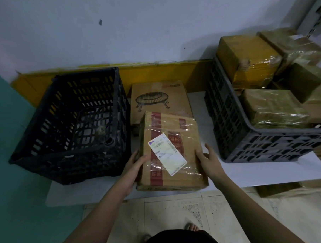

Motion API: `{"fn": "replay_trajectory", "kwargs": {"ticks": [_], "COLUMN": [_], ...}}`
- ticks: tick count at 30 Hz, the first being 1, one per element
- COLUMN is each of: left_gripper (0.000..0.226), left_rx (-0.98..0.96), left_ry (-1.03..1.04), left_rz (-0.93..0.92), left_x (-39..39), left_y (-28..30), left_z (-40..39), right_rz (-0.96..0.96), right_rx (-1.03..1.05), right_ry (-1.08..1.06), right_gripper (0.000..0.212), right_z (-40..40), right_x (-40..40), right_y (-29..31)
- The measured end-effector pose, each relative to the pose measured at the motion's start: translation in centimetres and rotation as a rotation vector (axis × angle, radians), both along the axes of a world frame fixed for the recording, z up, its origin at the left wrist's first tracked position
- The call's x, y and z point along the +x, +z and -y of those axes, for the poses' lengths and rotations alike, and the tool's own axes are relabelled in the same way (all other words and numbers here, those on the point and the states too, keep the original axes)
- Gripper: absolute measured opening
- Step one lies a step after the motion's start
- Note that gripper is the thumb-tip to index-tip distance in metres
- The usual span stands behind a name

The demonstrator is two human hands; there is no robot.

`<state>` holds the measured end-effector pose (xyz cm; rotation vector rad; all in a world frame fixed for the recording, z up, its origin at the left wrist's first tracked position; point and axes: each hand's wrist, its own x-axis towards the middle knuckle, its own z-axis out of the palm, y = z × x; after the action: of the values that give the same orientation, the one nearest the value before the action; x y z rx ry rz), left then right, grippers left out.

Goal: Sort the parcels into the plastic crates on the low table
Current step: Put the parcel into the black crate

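Note:
A cardboard parcel (175, 131) with red tape and a white shipping label lies on the low white table (268, 173), between two crates. My left hand (135, 166) grips its left edge, thumb on top. My right hand (207, 159) presses against its right edge with fingers spread. The black crate (69, 162) on the left holds nothing. The grey crate (249, 147) on the right holds several wrapped parcels.
A larger flat carton (158, 99) printed with a round table drawing lies behind the held parcel. More brown parcels (303, 47) pile up at the far right. A yellow board (153, 70) leans along the wall. Tiled floor lies below, with my foot showing.

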<state>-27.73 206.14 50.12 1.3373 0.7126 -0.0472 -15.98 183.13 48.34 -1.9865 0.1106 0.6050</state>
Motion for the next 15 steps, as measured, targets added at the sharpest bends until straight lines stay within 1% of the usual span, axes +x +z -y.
{"fn": "replay_trajectory", "kwargs": {"ticks": [3, 5, 6, 8, 9, 10, 12, 15], "left_gripper": [0.067, 0.065, 0.070, 0.090, 0.096, 0.095, 0.078, 0.055], "left_rx": [0.011, 0.013, 0.014, 0.010, 0.008, 0.015, 0.027, 0.040], "left_ry": [-0.019, -0.024, -0.026, -0.005, 0.006, 0.010, -0.001, -0.010], "left_rz": [0.032, 0.042, 0.054, 0.076, 0.076, 0.085, 0.111, 0.138], "left_x": [0.1, 0.4, 0.7, 1.2, 1.6, 2.1, 3.3, 5.4], "left_y": [-0.1, 0.0, 0.1, 0.6, 0.9, 1.2, 2.5, 4.7], "left_z": [0.3, 0.3, 0.4, 0.3, 0.2, 0.1, 0.0, -0.4], "right_rz": [0.048, 0.068, 0.077, 0.095, 0.107, 0.119, 0.146, 0.179], "right_rx": [0.060, 0.083, 0.094, 0.127, 0.148, 0.162, 0.165, 0.167], "right_ry": [0.020, -0.003, -0.017, -0.036, -0.044, -0.053, -0.074, -0.090], "right_gripper": [0.052, 0.048, 0.047, 0.045, 0.044, 0.043, 0.041, 0.028], "right_z": [0.0, -0.1, -0.1, -0.3, -0.4, -0.5, -0.7, -1.2], "right_x": [0.2, 0.2, 0.2, 0.4, 0.6, 1.0, 2.2, 4.5], "right_y": [-0.5, -0.3, -0.1, 1.0, 1.4, 1.9, 2.9, 4.8]}}
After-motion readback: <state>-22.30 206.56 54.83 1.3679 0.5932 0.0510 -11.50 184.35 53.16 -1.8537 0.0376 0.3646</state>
